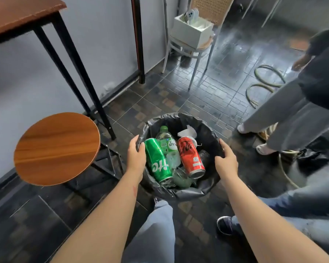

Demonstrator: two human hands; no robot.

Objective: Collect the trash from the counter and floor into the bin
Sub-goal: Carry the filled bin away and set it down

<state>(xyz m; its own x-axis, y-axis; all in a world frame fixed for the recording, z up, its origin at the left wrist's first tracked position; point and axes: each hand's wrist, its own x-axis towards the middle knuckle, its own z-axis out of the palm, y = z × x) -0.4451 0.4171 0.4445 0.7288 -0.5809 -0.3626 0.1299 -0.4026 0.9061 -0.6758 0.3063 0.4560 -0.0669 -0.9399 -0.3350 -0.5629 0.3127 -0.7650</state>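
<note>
Lighting: even, moderate, cool indoor.
Glare: pale sheen on glossy floor tiles [226, 59], upper ctr-right.
Shadows: soft, under stool [56, 148].
Sharpest: bin [179, 117], ctr.
Blur: motion smear, rt edge and lower rt.
Distortion: wide-angle bowing, table legs [72, 73], upper left.

This looks like a café or small bar. A high wooden table [17, 18] stands on black metal legs with a round bar stool [56, 148] beside it. A white cane-backed chair [198, 48] and a looped hose [264, 86] sit on the dark, glossy tiled floor [217, 95].
</note>
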